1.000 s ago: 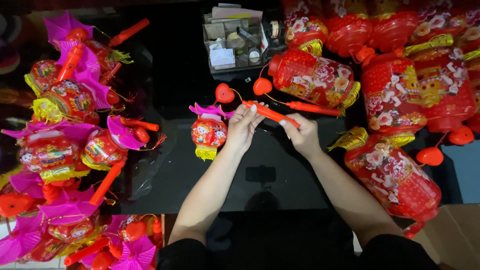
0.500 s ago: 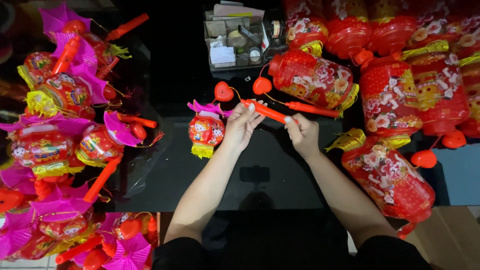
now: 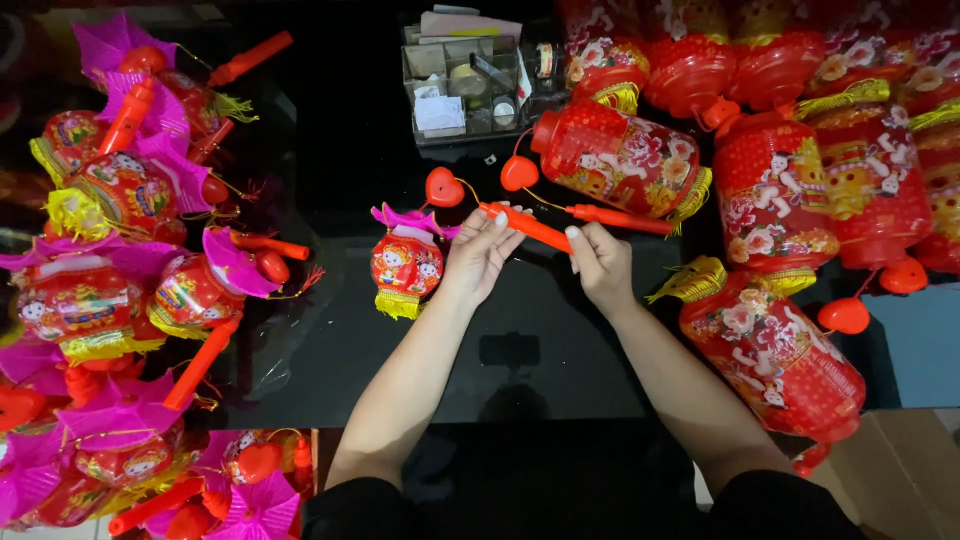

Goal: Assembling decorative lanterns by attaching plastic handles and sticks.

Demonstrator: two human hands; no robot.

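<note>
While the black tabletop carries heaps of lanterns at both sides, large red cylinder lanterns crowd the right and pink-frilled ones the left. Near the middle lies a small round lantern just beside the left hand. Both hands pinch an orange stick, the left near its tip, the right hand at its lower end, fingers closed round it.

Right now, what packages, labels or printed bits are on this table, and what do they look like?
Clear organiser box: top centre, rectangular, compartments holding small items.
White paper slips: inside the box, small, rectangular.
Tape roll: at the box's right edge, round.
Cardboard box: bottom right corner, brown, partly visible.
No screens or signs.
</note>
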